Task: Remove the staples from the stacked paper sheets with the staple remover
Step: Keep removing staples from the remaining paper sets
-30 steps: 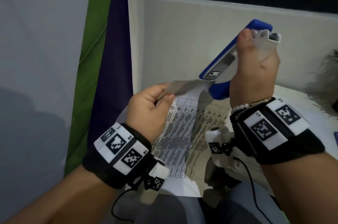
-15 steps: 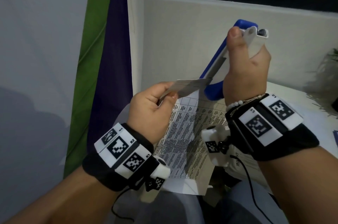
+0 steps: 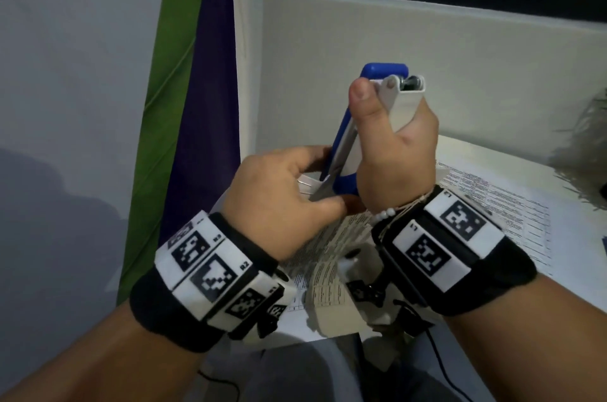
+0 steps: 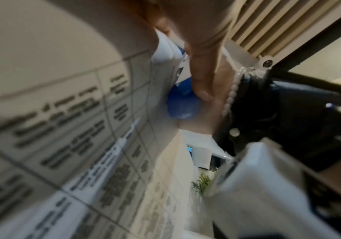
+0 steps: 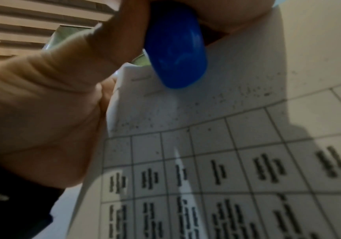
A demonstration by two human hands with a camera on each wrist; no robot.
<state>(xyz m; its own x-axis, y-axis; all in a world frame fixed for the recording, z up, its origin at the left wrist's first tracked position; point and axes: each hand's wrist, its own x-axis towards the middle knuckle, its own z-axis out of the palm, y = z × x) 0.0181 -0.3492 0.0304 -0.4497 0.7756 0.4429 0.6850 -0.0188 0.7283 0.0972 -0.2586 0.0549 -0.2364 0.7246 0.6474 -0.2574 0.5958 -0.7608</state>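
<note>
My right hand grips a blue and white staple remover tool almost upright, thumb pressed near its top. The tool's metal tip points down at the top corner of the stacked printed sheets. My left hand pinches that corner just left of the tip, where small staples show. In the left wrist view the tool's blue end lies against the sheets. The right wrist view shows the blue end over the stapled corner of the sheets, with my left hand beside it.
More printed sheets lie on the white table to the right. A white partition stands behind. Green and purple fabric hangs at the left. A plant sits at the far right edge.
The tool has swung from a slant to nearly upright and come down, its tip now at the paper corner. My left hand has turned over and closed in on the tool.
</note>
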